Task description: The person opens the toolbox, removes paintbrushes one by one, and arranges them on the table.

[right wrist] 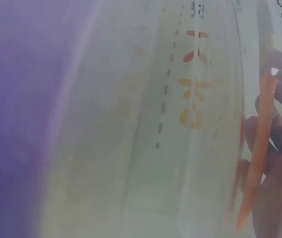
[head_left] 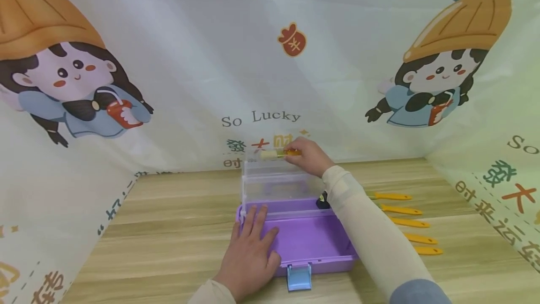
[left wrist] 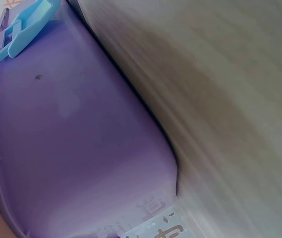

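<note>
A purple storage box (head_left: 312,238) with a blue latch (head_left: 299,277) stands on the table, its clear upper trays (head_left: 274,186) raised at the back. My left hand (head_left: 253,252) rests on the box's left side with fingers spread; in the left wrist view the purple box wall (left wrist: 81,134) fills the left half. My right hand (head_left: 311,155) pinches a paintbrush (head_left: 270,154) by its orange handle above the clear trays, pale bristles pointing left. Seen through clear plastic in the right wrist view is the orange handle (right wrist: 263,129) against the fingers.
Several orange-handled tools (head_left: 411,223) lie in a row right of the box, their far ends hidden by my right forearm. A small black object (head_left: 322,201) is at the box's back right. A printed cloth (head_left: 190,83) hangs behind the wooden table (head_left: 168,238).
</note>
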Demonstrator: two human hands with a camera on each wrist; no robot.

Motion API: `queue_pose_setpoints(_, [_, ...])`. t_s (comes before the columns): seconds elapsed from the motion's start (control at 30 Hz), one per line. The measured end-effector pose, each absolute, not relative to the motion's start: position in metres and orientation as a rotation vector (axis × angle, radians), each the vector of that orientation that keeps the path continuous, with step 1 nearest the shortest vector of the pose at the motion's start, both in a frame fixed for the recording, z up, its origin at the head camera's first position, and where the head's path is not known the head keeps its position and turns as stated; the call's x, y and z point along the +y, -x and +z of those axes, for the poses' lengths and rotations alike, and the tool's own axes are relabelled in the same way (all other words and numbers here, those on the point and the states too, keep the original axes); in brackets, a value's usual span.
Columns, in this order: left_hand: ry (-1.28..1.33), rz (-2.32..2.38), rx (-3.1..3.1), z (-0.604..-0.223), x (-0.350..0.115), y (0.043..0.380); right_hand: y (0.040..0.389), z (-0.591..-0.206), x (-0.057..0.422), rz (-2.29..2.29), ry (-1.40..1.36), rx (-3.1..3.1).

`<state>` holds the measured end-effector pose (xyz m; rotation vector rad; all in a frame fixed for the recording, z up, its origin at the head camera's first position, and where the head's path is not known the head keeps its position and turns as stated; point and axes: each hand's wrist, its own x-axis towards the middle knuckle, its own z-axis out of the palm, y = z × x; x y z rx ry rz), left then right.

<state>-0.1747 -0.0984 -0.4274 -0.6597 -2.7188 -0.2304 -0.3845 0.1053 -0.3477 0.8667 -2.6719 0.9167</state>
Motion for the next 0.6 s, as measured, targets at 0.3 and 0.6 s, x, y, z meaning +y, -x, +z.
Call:
queue_pose_setpoints(0.3, [0.671, -0.239, -2.690, -0.431, -0.097, 0.177, 0.374, -0.330, 0.115, 0.844, -0.919, -2.610])
queue_pose_setpoints(0.6, [0.661, -0.240, -2.686, -0.430, -0.097, 0.176, 0.348, -0.308, 0.138, 0.870, -0.935, -2.603])
